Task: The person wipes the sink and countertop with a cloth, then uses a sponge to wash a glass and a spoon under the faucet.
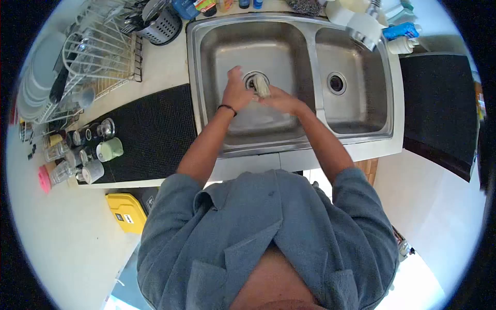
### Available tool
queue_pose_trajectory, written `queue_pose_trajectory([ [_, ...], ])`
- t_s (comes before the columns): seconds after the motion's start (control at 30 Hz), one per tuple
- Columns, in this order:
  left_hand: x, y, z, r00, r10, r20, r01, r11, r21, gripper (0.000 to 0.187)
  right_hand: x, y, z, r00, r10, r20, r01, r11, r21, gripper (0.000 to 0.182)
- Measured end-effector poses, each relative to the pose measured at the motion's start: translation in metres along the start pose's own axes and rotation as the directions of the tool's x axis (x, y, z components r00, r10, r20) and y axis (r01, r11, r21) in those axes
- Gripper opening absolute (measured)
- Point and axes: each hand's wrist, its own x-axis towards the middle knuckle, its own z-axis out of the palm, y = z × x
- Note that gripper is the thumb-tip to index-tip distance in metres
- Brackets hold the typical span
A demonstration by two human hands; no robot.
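Note:
Both my hands are low over the large left basin (217, 57) of a steel double sink. My right hand (283, 101) comes in from the right, its fingers closed at the lower end of a pale, long, ridged bundle (262, 86) that looks like twisted cloth. The bundle's upper end overlaps the drain (250, 80) in this view. My left hand (237, 94), with a dark band at the wrist, is just left of the bundle. Its fingers are apart, one part pointing up and the rest reaching toward my right hand.
The smaller right basin (356, 113) has its own drain, with a faucet head (363, 31) above it. At left are a dish rack (98, 57), a utensil holder (160, 28) and a black mat (155, 134) with glasses and cups. Bottles (185, 8) line the back edge.

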Motion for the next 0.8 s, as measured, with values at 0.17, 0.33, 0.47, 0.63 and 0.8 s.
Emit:
queue_pose_trajectory([
  [0.17,-0.085,0.027,-0.013,0.864,-0.215,0.454,0.415,0.815,-0.403,0.036,-0.08,-0.004,0.053,0.973,-0.072,-0.221,0.026,0.979,-0.203,0.053],
  [0.33,-0.138,0.059,-0.014,0.989,-0.09,0.114,0.111,0.974,-0.199,0.038,-0.114,0.001,0.072,0.988,-0.012,-0.152,0.037,0.986,0.162,0.04],
  [0.47,-0.15,0.077,-0.02,0.997,0.044,-0.057,-0.052,0.99,-0.134,0.04,-0.134,-0.027,0.071,0.991,0.04,-0.132,0.0,0.957,0.29,0.026],
  [0.63,-0.157,0.081,-0.042,0.999,-0.037,-0.018,0.032,0.976,-0.214,0.041,-0.15,-0.031,0.069,0.951,-0.04,-0.307,0.135,0.946,0.295,0.022],
  [0.8,-0.165,0.067,-0.08,0.991,-0.132,-0.002,0.104,0.788,-0.607,0.04,-0.168,-0.039,0.051,0.863,-0.13,-0.489,0.161,0.987,0.023,0.016],
])
